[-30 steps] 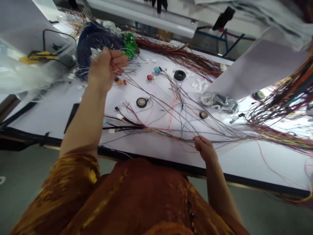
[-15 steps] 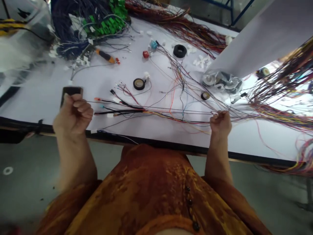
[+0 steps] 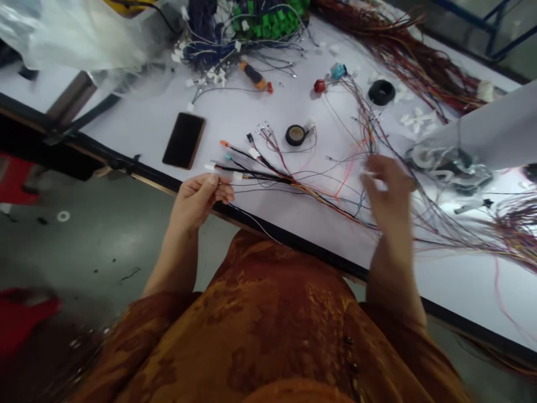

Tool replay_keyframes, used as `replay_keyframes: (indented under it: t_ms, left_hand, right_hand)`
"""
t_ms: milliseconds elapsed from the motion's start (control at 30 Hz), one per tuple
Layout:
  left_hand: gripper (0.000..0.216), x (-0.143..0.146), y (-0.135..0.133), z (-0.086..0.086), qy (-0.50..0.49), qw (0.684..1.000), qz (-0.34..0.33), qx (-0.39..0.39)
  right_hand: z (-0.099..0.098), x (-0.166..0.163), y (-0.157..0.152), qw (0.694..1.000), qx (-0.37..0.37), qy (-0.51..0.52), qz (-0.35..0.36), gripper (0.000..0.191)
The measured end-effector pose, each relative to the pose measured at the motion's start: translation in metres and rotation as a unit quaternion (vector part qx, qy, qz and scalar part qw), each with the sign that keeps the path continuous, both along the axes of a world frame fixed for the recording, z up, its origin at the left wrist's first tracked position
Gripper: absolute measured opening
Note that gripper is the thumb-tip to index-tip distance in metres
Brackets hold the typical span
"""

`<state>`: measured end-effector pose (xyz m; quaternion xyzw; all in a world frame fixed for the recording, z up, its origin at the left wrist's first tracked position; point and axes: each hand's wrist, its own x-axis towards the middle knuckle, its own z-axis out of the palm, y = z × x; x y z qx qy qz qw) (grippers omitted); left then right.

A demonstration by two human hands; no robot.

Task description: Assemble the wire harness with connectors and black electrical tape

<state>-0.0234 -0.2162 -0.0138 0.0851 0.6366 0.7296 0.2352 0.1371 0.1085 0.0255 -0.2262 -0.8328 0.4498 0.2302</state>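
My left hand (image 3: 203, 196) is at the table's near edge, thumb and forefinger pinched on the end of a thin dark wire (image 3: 247, 191). From there the wire runs right, below a wire harness (image 3: 281, 178) with orange, teal, white and black connectors at its left end. Farther right, my right hand (image 3: 388, 187) hovers over the branching wires (image 3: 369, 126), its fingers bent and smeared by motion. Whether anything is between them cannot be made out. A roll of black tape (image 3: 295, 135) lies between the two hands, farther back.
A phone (image 3: 183, 140) lies beyond my left hand. Behind are a screwdriver (image 3: 254, 75), red connector (image 3: 319, 85), blue connector (image 3: 339, 71) and a second black tape roll (image 3: 381, 92). Wire bundles (image 3: 398, 45) line the back; a plastic bag of parts (image 3: 451, 168) is at right.
The view has swung left. My hands have come closer together; the wire stretched between them earlier now hangs lower. My right hand has lifted away from the harness toward the branching wires.
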Motion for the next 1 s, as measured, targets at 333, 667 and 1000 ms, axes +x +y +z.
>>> replay_keyframes:
  t_ms: [333, 667, 1000]
  left_hand:
    - [0.027, -0.037, -0.038, -0.02, 0.147, 0.981, 0.01, -0.128]
    - [0.021, -0.059, -0.056, -0.059, 0.159, 0.972, -0.003, -0.171]
    - [0.014, -0.058, -0.018, -0.033, -0.107, 0.989, 0.076, 0.073]
  right_hand:
    - [-0.043, -0.14, -0.158, 0.928, -0.14, 0.022, 0.346, 0.008]
    - [-0.087, -0.165, -0.175, 0.926, -0.129, -0.039, 0.354, 0.007]
    - [-0.052, -0.16, -0.16, 0.937, -0.144, 0.008, 0.317, 0.017]
